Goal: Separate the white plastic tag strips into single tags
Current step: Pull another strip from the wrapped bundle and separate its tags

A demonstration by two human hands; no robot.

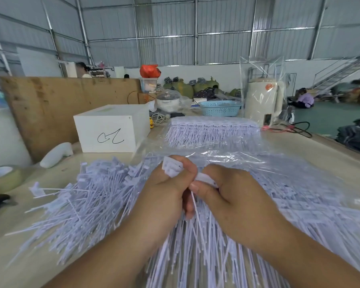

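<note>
Above the heaped loose tags (75, 206) on the tabletop (295, 142), a white tag strip (172, 168) was pinched at its flat heads by the left hand (164, 196) and right hand (229, 196), judged light, springy and best snapped there

The tag strips (173, 169) and loose tags (87, 204) look like matt white plastic. Glossy, crinkled clear film (247, 161) covers more. The table (50, 256) is smooth and pale, the board (60, 104) rough brown wood, the basket (219, 109) perforated blue plastic.
</note>
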